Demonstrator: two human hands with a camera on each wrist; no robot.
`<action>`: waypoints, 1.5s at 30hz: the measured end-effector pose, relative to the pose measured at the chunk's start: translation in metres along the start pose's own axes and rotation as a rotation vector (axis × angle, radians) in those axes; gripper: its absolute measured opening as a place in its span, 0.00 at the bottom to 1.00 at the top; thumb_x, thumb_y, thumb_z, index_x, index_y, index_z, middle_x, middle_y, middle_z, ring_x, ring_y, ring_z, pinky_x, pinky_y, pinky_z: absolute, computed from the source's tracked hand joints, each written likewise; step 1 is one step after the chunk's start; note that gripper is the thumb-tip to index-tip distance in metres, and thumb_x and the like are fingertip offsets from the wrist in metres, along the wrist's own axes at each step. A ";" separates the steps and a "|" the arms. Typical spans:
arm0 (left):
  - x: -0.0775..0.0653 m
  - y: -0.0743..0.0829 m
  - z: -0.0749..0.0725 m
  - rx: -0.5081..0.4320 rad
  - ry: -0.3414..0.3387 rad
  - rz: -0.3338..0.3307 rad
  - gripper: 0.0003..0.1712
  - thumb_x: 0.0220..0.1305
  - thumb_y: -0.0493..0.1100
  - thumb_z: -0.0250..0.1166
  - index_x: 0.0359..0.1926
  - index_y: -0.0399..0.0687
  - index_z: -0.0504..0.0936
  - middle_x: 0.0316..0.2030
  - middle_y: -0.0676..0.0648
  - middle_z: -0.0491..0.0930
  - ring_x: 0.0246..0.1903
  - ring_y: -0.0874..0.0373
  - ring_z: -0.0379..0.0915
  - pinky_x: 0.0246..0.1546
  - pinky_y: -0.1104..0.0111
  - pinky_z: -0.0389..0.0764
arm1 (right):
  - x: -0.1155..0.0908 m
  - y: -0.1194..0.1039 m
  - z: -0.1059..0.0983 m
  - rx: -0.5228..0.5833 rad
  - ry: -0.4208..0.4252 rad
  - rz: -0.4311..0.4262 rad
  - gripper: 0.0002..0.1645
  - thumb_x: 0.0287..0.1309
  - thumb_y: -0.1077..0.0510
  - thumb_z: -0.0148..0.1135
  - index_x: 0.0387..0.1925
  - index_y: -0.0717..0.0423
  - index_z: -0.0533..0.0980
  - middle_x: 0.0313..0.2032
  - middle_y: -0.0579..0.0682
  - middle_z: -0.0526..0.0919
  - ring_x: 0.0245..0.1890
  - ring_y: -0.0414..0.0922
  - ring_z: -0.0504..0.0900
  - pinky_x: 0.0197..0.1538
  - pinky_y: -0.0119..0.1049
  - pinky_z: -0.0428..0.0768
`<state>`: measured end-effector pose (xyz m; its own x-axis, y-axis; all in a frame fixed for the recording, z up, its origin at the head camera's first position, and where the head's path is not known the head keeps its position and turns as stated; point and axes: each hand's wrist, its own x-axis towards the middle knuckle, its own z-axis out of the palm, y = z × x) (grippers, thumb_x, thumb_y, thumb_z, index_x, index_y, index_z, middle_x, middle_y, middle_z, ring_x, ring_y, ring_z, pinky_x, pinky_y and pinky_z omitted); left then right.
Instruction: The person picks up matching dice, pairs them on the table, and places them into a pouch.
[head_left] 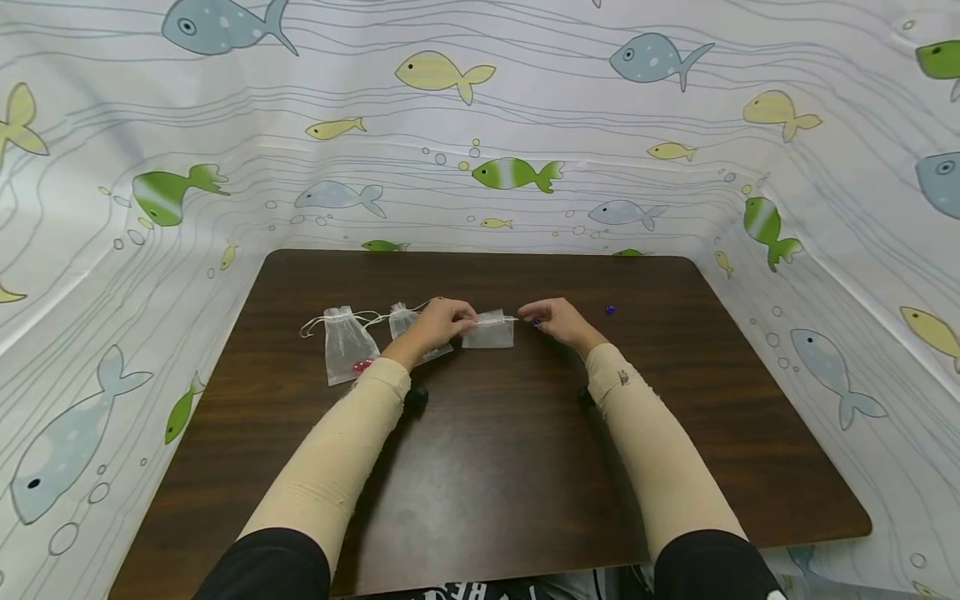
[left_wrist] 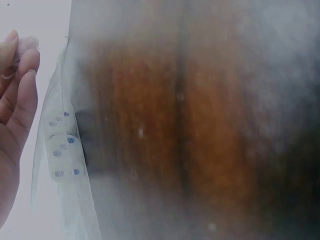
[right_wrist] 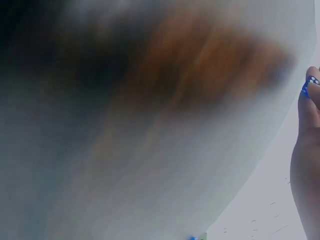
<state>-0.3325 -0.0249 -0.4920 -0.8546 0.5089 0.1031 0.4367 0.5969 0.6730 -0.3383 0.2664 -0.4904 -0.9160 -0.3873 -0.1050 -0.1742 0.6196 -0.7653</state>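
Note:
My left hand [head_left: 442, 321] pinches the top-left edge of a small sheer white drawstring pouch [head_left: 491, 333] near the middle of the table. Opposite it, my right hand [head_left: 558, 320] is at the pouch's drawstring end, a blue die with white dots [right_wrist: 311, 86] pinched between thumb and finger. A second sheer pouch [head_left: 402, 320] lies partly hidden behind my left hand. In the left wrist view, clear dice with blue dots [left_wrist: 63, 155] show through sheer fabric below my left fingers.
A third sheer pouch [head_left: 345, 337] lies at the left with red dice [head_left: 362, 365] inside, its white cords trailing over the table. Another small blue die [head_left: 610, 309] sits to the right of my right hand. Fish-printed white curtain [head_left: 435, 200] surrounds the dark wooden table [head_left: 510, 467].

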 end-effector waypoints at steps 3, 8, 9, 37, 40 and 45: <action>-0.001 -0.003 -0.002 0.001 0.005 0.010 0.09 0.71 0.44 0.66 0.45 0.45 0.87 0.35 0.50 0.87 0.32 0.58 0.80 0.39 0.62 0.82 | 0.003 -0.002 0.005 -0.002 -0.017 0.019 0.31 0.62 0.82 0.48 0.61 0.62 0.79 0.56 0.60 0.82 0.63 0.56 0.76 0.62 0.49 0.78; -0.002 -0.004 -0.004 0.005 0.007 0.012 0.09 0.71 0.44 0.66 0.45 0.45 0.87 0.35 0.49 0.87 0.32 0.58 0.80 0.38 0.62 0.82 | 0.004 -0.001 0.010 0.018 -0.015 0.060 0.30 0.63 0.81 0.50 0.61 0.60 0.79 0.58 0.59 0.82 0.64 0.55 0.75 0.63 0.49 0.77; -0.002 -0.004 -0.004 0.006 0.002 0.006 0.09 0.72 0.44 0.66 0.45 0.45 0.87 0.35 0.49 0.87 0.32 0.58 0.80 0.38 0.62 0.82 | 0.004 -0.001 0.010 0.024 -0.016 0.063 0.29 0.63 0.81 0.50 0.61 0.60 0.79 0.58 0.59 0.81 0.64 0.55 0.75 0.63 0.50 0.77; 0.000 0.003 -0.002 -0.003 0.000 -0.018 0.08 0.71 0.44 0.66 0.44 0.46 0.87 0.36 0.49 0.87 0.33 0.57 0.81 0.39 0.63 0.82 | -0.042 0.075 -0.081 -0.201 0.374 0.217 0.26 0.68 0.76 0.50 0.67 0.68 0.71 0.65 0.71 0.71 0.64 0.67 0.71 0.64 0.60 0.72; -0.001 0.003 -0.003 0.001 -0.002 -0.021 0.09 0.72 0.44 0.65 0.45 0.45 0.87 0.36 0.49 0.87 0.33 0.57 0.81 0.39 0.63 0.82 | -0.038 0.075 -0.079 -0.244 0.361 0.205 0.24 0.68 0.76 0.49 0.63 0.69 0.73 0.62 0.71 0.74 0.61 0.67 0.72 0.62 0.60 0.74; -0.003 0.001 -0.004 0.018 -0.004 -0.030 0.09 0.72 0.44 0.65 0.46 0.46 0.87 0.35 0.49 0.87 0.32 0.58 0.81 0.39 0.62 0.82 | -0.028 0.068 -0.070 -0.282 0.330 0.158 0.21 0.67 0.76 0.49 0.59 0.71 0.77 0.58 0.70 0.78 0.59 0.66 0.75 0.61 0.59 0.75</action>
<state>-0.3305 -0.0288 -0.4891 -0.8663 0.4929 0.0804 0.4161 0.6232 0.6622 -0.3494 0.3673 -0.4954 -0.9973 -0.0630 0.0364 -0.0727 0.8330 -0.5485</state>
